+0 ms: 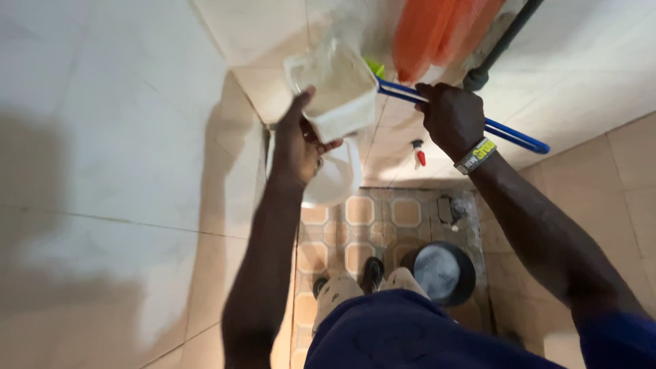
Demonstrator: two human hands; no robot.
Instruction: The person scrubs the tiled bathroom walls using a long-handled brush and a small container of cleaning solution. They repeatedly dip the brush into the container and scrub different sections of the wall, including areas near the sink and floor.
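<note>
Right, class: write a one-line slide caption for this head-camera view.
Left hand holds a white tub; right hand grips a blue handle above a black bucket.

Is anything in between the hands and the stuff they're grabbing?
No. The left hand already grips the white container, and the right hand is wrapped around the blue handle. Nothing visible sits between them.

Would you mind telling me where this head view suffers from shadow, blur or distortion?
In the head view, a broad soft shadow darkens the left tiled wall; the orange object at the top is blurred; the wide lens bends the tile lines; the left hand on the white container and the right hand on the blue handle are reasonably sharp; the dark bucket is dim.
</note>
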